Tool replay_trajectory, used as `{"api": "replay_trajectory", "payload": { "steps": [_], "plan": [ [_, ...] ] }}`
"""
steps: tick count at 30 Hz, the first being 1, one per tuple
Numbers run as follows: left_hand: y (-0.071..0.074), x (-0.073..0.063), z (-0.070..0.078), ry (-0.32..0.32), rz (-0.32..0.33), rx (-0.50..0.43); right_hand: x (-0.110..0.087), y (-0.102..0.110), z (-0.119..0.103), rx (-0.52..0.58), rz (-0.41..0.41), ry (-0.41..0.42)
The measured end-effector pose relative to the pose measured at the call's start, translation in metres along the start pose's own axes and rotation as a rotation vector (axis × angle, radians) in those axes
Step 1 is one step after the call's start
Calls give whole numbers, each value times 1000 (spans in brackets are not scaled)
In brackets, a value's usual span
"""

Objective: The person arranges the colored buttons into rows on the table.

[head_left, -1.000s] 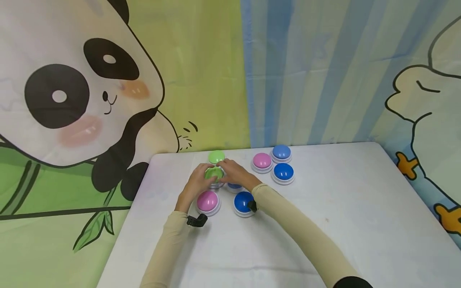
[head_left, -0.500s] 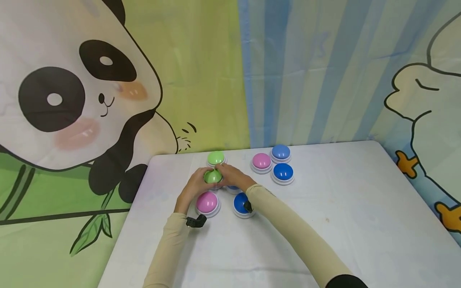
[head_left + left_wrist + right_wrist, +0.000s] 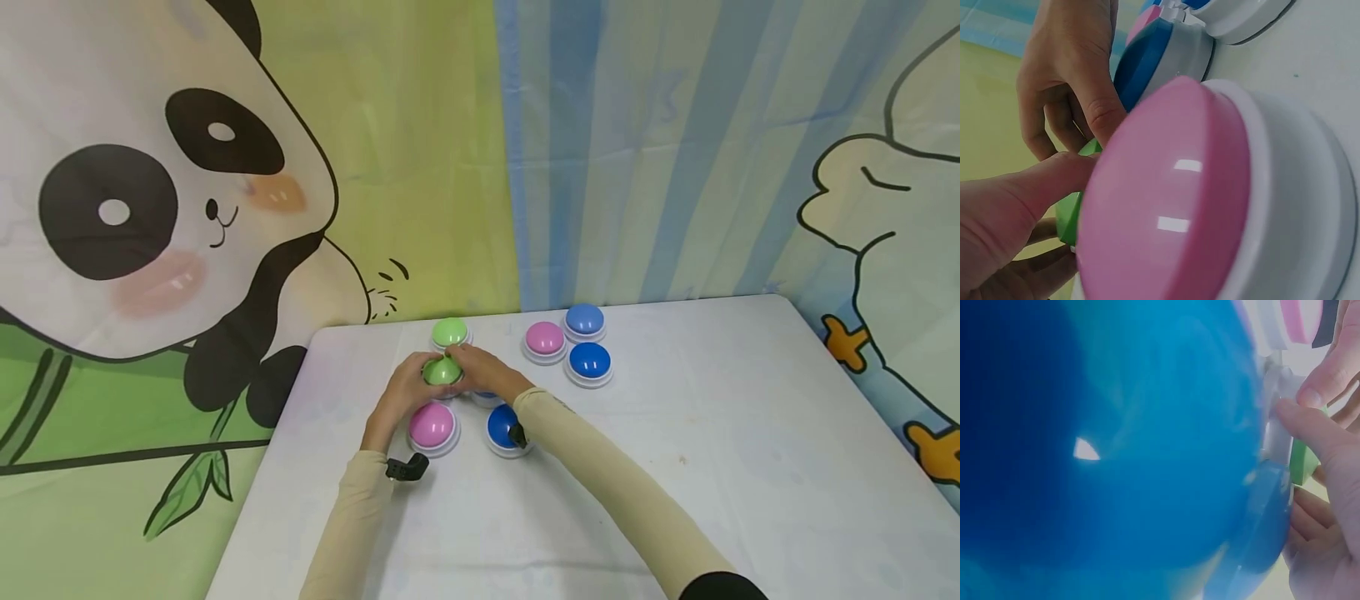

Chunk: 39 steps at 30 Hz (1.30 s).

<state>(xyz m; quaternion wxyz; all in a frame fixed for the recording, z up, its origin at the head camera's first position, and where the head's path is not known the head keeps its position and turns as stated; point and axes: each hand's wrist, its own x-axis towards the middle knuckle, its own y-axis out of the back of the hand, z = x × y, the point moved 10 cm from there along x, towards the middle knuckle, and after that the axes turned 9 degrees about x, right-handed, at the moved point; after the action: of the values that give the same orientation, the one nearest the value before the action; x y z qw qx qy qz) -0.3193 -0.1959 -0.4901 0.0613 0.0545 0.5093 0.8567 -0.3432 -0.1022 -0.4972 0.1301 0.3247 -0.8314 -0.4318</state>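
Note:
My left hand (image 3: 405, 390) and right hand (image 3: 489, 370) grip a push button with a green dome (image 3: 442, 372) from its two sides, thumbs toward me and fingers round the far side. In the right wrist view the thumbs meet at the button's white base (image 3: 1280, 434), beside its green dome (image 3: 1300, 464). A pink button (image 3: 1166, 194) fills much of the left wrist view, just below my left wrist. Close under my right wrist is a dark blue button (image 3: 501, 427). Another blue button (image 3: 486, 398) is partly hidden by my right hand.
A second green button (image 3: 450, 331) stands behind my hands. Toward the back right sit a pink button (image 3: 544, 337) and two blue buttons, one at the rear (image 3: 584, 318) and one nearer (image 3: 589, 360). All are on a white table (image 3: 675, 500) backed by a printed cloth (image 3: 600, 150).
Both hands have drawn closer round the green button, and the right fingers have come slightly nearer to me. The other buttons stay where they were.

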Motion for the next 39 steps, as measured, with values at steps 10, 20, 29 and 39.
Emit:
{"api": "replay_trajectory", "payload": {
  "steps": [10,20,29,39],
  "plan": [
    [24,-8,15,-92,77,-1,-15,24,-19,1,42,67],
    [29,-21,71,-228,162,-19,-72,55,-8,129,117,140],
    [18,-30,108,-303,205,-33,-114,69,6,153,189,144],
    [-12,-34,149,-394,149,-12,-167,78,27,151,300,152]
  ]
}}
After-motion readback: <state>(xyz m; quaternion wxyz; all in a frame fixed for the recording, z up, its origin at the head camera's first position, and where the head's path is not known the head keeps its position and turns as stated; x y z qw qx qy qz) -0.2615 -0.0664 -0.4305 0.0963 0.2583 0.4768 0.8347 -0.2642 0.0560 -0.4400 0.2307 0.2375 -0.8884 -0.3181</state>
